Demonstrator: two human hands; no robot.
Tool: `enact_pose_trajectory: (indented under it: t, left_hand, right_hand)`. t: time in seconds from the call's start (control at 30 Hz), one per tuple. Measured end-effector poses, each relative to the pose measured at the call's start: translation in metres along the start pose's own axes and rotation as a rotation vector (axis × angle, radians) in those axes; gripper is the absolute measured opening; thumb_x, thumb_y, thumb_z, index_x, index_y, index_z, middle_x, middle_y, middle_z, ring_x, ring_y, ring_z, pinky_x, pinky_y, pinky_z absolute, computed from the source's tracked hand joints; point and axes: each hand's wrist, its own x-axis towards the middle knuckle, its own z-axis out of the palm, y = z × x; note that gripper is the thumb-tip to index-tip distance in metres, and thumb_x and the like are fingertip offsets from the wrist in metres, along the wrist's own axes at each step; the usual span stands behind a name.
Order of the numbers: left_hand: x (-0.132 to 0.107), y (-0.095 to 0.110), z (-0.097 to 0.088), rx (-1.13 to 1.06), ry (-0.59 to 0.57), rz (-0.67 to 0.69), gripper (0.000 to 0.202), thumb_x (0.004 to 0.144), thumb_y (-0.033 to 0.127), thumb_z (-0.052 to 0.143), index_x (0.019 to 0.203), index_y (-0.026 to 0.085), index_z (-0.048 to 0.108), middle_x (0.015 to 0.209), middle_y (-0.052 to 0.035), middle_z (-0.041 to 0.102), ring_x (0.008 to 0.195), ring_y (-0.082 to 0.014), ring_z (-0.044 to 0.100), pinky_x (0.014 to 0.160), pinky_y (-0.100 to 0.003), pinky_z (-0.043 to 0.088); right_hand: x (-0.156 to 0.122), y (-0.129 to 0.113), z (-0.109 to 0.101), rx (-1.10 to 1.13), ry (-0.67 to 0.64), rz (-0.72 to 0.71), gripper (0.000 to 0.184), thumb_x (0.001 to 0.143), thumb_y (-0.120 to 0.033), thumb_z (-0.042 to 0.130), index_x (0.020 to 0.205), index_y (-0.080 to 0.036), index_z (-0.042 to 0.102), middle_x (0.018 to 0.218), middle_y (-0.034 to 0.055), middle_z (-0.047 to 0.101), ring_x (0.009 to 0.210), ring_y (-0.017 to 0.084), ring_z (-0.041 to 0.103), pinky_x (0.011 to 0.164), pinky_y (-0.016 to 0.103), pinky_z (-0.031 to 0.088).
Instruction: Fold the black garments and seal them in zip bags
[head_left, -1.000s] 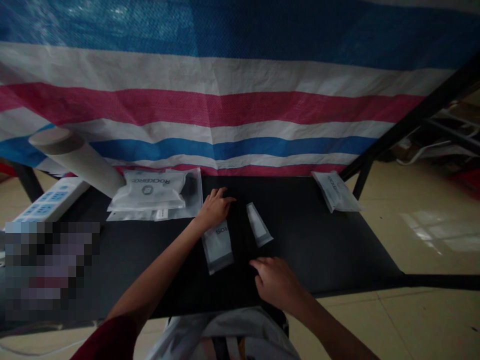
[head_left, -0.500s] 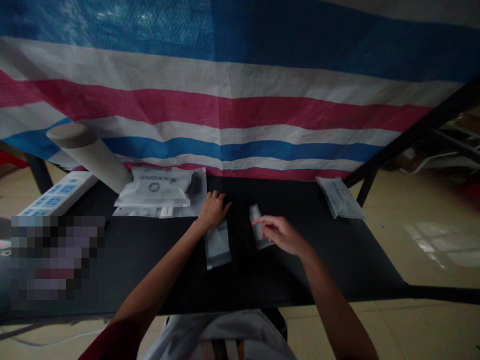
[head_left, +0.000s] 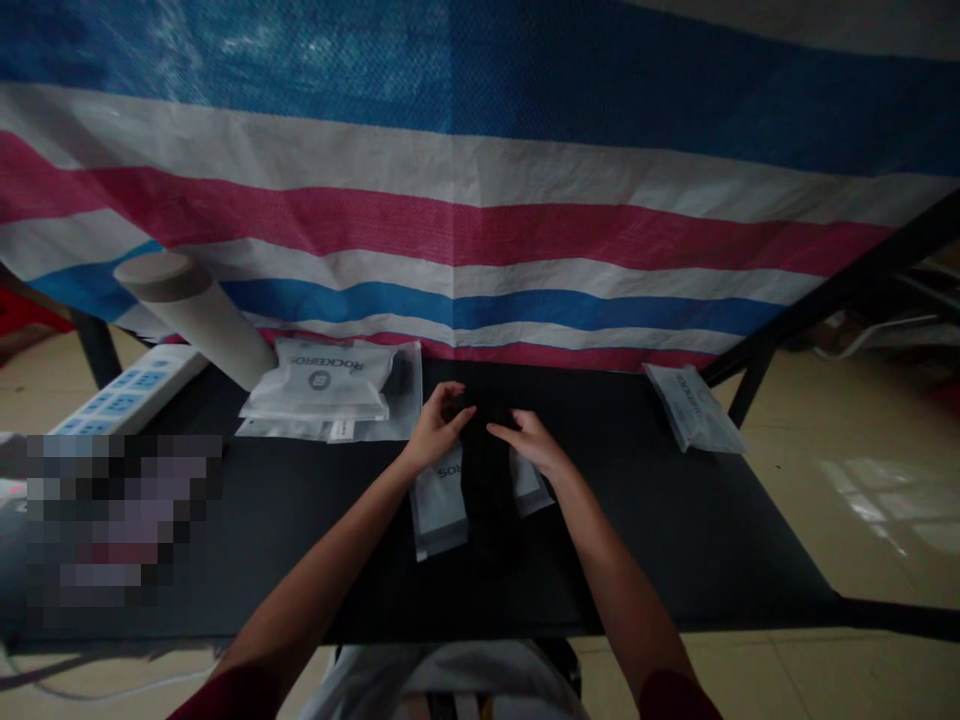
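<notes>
A long, dark, soft-looking black cloth piece (head_left: 489, 490) lies across a frosted plastic bag (head_left: 441, 505) with printed letters; its exact kind is hard to make out in the dim light. At its far end on the left, my left hand (head_left: 441, 425) has its fingers closed on the cloth's edge. Opposite it, my right hand (head_left: 531, 440) pinches the right edge of that same end. The cloth covers the middle of the bag, so the bag shows only on either side.
Frosted printed packets (head_left: 326, 380) are piled at the back left, beside a leaning white bottle (head_left: 202, 320) with a grey-brown cap. A white power strip (head_left: 131, 390) sits at the far left. Another packet (head_left: 694, 408) lies near the right edge of the black table (head_left: 637, 540). A striped tarp (head_left: 480, 230) hangs behind.
My right hand has moved left and now grips the black cloth along with my left hand. The cloth's upper end has narrowed between them. The view has shifted slightly.
</notes>
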Motion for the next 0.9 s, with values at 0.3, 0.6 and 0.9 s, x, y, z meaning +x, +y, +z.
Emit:
enact_pose_trajectory:
  t: [0.3,0.6,0.9]
  left_hand:
    - [-0.02,-0.004,0.006,-0.194,-0.202,-0.157,0.031,0.074,0.033,0.071,0.097,0.016,0.06,0.096,-0.0047,0.064,0.093,-0.0177,0.061,0.08,-0.028,0.051]
    - [-0.02,-0.007,0.01,-0.232,-0.123,-0.117,0.012,0.069,0.019,0.063,0.08,0.015,0.066,0.084,-0.0029,0.064,0.085,-0.0176,0.06,0.077,-0.028,0.048]
    - [-0.018,-0.003,0.003,-0.151,-0.045,-0.031,0.003,0.066,0.017,0.055,0.066,0.017,0.058,0.09,-0.0053,0.058,0.085,-0.0175,0.056,0.079,-0.031,0.046]
  right_hand:
    - [-0.004,0.0,0.004,0.091,0.135,-0.025,0.044,0.067,-0.034,0.078,0.107,-0.019,0.066,0.107,0.0046,0.071,0.101,0.022,0.064,0.092,0.037,0.048]
    - [-0.011,0.001,-0.001,0.251,0.037,0.146,0.039,0.065,-0.028,0.072,0.102,-0.021,0.065,0.094,0.002,0.068,0.077,0.017,0.063,0.062,0.026,0.05]
    - [-0.02,-0.016,0.003,0.294,-0.16,0.393,0.05,0.089,-0.059,0.041,0.104,-0.017,0.062,0.083,0.0067,0.07,0.063,0.017,0.067,0.061,0.032,0.055]
